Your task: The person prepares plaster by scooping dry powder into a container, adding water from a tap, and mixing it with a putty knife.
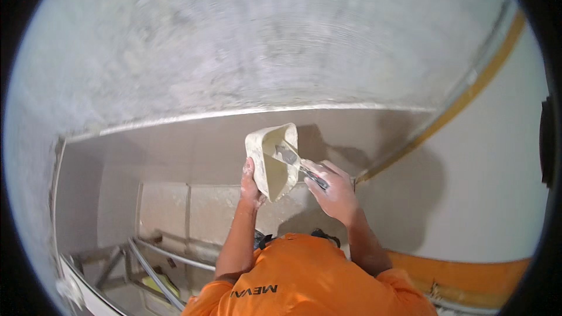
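Note:
My left hand [252,184] grips the side of a cream-coloured plastic tub [257,155], which is tilted so that its open mouth faces right. White smears coat the tub and my fingers. In my right hand [335,192] is a putty knife [286,154], its dark handle inside my closed fingers. The grey blade reaches into the mouth of the tub. Whitish paste shows near the blade and the rim; how much lies deeper in the tub is hidden.
A grey plastered wall surface [281,41] spans the top, ending at a pale lower edge [234,114]. Down the right side runs a yellow-orange strip [462,102] beside a white panel [492,158]. Metal rails [155,275] stand at lower left, with an orange band [468,281] at lower right.

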Action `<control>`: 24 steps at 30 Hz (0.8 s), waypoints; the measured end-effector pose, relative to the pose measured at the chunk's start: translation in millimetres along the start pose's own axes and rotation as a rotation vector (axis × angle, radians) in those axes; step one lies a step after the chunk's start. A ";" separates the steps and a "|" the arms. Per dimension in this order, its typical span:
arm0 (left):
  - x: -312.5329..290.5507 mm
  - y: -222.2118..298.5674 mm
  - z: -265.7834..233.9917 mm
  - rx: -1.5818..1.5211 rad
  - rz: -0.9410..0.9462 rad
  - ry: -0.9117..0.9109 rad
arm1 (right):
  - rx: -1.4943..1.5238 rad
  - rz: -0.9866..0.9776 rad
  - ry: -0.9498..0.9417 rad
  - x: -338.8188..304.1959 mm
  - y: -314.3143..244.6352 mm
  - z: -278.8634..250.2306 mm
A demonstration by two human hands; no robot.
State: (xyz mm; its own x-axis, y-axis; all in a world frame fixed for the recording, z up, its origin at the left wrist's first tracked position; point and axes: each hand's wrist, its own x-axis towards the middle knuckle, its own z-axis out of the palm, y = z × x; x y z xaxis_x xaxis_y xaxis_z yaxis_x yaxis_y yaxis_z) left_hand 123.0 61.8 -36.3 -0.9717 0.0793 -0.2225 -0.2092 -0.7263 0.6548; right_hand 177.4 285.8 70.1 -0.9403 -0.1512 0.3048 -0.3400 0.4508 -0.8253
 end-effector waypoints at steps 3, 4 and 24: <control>9.2 -23.9 34.8 0.039 -0.051 -0.060 | -0.407 0.058 -0.002 -9.2 9.3 -2.5; 10.1 -31.0 46.0 0.040 -0.062 -0.072 | -0.398 0.073 0.030 -15.7 7.5 -10.1; -11.9 -53.7 184.2 -0.103 -0.174 -0.232 | 1.106 0.258 0.212 -3.6 40.0 -165.3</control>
State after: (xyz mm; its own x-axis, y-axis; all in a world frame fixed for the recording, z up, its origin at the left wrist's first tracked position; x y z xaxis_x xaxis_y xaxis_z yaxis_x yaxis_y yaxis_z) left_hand 125.5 225.6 64.1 -0.9237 0.3540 -0.1464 -0.3742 -0.7523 0.5422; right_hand 169.4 449.8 114.6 -0.9981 0.0308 0.0538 -0.0616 -0.5860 -0.8079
